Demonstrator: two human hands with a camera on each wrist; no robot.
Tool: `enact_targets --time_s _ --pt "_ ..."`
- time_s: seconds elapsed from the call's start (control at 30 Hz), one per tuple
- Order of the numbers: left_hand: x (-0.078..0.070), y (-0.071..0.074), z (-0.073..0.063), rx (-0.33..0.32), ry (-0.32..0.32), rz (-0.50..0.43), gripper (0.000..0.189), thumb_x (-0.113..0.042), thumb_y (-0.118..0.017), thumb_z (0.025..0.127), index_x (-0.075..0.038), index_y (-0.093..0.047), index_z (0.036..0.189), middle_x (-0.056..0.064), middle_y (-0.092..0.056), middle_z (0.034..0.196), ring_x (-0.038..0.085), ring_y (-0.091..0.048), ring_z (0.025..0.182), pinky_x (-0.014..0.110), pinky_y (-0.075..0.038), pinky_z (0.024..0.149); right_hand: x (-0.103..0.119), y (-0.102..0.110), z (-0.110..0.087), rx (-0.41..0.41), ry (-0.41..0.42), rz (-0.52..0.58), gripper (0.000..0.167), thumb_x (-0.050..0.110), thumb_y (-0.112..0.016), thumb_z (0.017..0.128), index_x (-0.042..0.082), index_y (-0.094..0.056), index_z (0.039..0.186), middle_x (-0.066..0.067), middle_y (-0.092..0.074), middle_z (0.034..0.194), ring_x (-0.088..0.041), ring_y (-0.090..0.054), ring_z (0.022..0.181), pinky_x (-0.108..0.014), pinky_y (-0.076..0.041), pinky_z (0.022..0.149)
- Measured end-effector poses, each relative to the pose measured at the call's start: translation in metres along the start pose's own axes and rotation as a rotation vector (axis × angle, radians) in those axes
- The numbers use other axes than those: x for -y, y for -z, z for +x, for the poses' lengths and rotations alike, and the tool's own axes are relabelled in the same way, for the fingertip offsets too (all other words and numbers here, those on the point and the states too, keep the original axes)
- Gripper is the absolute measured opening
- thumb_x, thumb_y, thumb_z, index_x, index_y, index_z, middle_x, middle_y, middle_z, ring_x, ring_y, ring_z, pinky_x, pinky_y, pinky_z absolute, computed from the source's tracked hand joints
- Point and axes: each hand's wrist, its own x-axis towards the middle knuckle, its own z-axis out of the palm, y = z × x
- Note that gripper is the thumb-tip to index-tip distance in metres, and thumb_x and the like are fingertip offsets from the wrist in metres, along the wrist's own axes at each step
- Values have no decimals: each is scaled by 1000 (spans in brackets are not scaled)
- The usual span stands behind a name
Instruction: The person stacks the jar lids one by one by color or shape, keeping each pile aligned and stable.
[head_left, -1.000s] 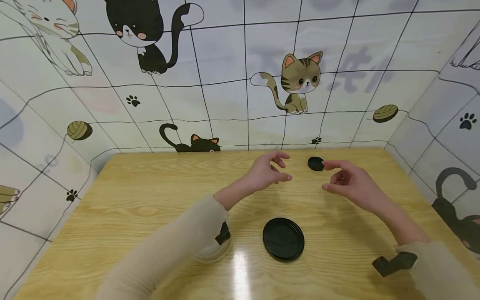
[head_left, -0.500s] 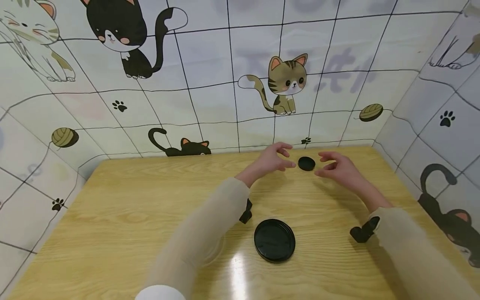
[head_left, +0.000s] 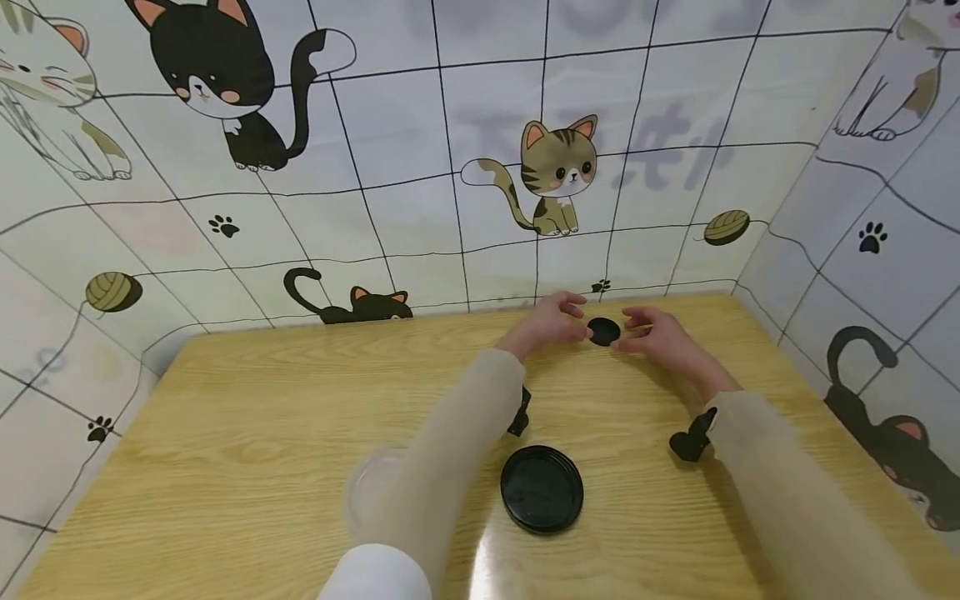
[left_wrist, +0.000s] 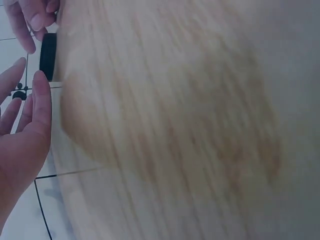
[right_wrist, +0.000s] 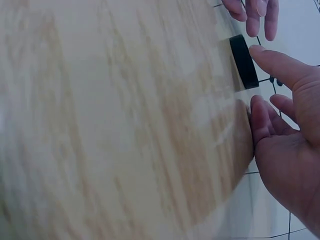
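Near the table's far edge lies a small black disc [head_left: 604,332], flat and shaped like a jar lid. My left hand [head_left: 553,321] is at its left side, the thumb tip right at the rim and the fingers loosely bent. On the other side is my right hand [head_left: 656,337], its thumb tip close to the right rim. Both wrist views show the disc edge-on as a short dark cylinder [left_wrist: 48,56], with spread, relaxed fingers around it; neither hand grips it. Closer to me sits a larger round black lid [head_left: 542,490] with a ridged rim.
A clear round dish or lid [head_left: 367,487] lies left of the black lid, partly hidden behind the left sleeve [head_left: 435,458]. The wooden table [head_left: 262,417] ends at a cat-patterned wall covering [head_left: 405,217], which also rises along both sides.
Both hands have closed in on the small disc from either side, the left one moving right and away from me. The head view has shifted slightly. The discs stay on the table.
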Motion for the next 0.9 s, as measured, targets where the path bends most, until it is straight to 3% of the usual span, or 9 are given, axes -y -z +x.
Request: enact_targets --time_s 0.1,0.23,0.53,0.73,0.9 --pt "6 1 3 -15 11 18 65 2 -78 88 0 -51 147 22 -56 136 19 -62 97 30 -54 83 0 -5 6 18 13 11 80 22 -76 95 -8 -32 155 -30 -46 142 -41 -49 126 -48 -43 101" --pt "10 5 2 -36 20 44 63 2 -79 86 0 -54 145 20 -59 132 23 -62 103 31 -55 87 4 -11 10 26 15 15 78 19 -76 95 -9 -34 154 -29 -48 140 -39 -50 123 -45 -43 100" --pt "10 8 5 15 -60 210 54 -4 -81 86 3 -61 136 12 -66 121 19 -61 105 23 -49 87 4 -14 12 30 33 -33 70 18 -74 96 -10 -39 151 -26 -51 134 -35 -50 114 -35 -43 91" --pt "9 3 7 31 -62 252 46 -3 -80 86 2 -66 130 9 -68 113 16 -60 97 21 -46 83 3 -11 9 15 39 -54 63 17 -74 97 -8 -46 147 -25 -55 129 -33 -52 111 -24 -44 84" --pt "7 -7 10 30 -79 301 43 -2 -82 84 0 -69 125 5 -68 108 14 -59 94 20 -45 81 -2 -7 4 9 44 -75 58 19 -73 97 -7 -49 144 -24 -57 127 -32 -53 109 -25 -44 85"
